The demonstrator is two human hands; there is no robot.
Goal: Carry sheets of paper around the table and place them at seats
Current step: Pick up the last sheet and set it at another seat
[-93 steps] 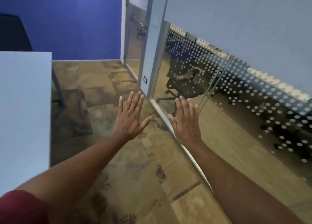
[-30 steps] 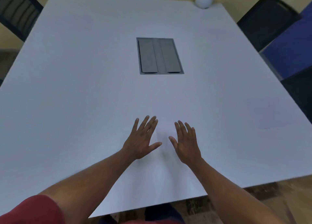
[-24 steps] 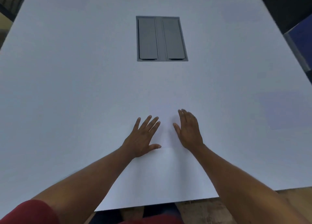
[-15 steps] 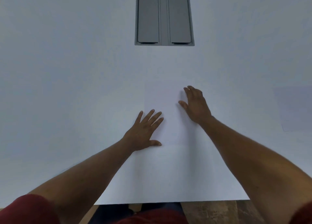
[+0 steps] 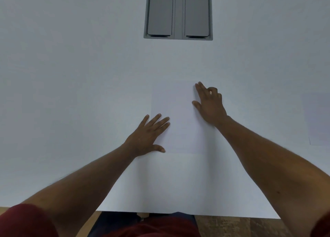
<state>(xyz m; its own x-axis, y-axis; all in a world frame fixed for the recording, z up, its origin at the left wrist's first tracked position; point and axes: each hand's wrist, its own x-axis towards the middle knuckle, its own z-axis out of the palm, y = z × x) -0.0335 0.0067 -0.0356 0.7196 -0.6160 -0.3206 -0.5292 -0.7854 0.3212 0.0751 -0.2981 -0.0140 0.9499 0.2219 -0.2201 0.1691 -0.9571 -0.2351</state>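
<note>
A pale rectangular sheet of paper (image 5: 175, 119) is seen lying flat on the white table (image 5: 71, 94), near its front edge. It is pressed by the left hand (image 5: 148, 136) with fingers spread flat, and touched at its right side by the right hand (image 5: 209, 104), fingers partly bent, nothing gripped.

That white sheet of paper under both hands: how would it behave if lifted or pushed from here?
The thin white sheet of paper lies fully flat, so it would probably flop when lifted by one edge. On the smooth white table it likely slides easily. The left hand and right hand rest on it, probably steadying it.
</note>
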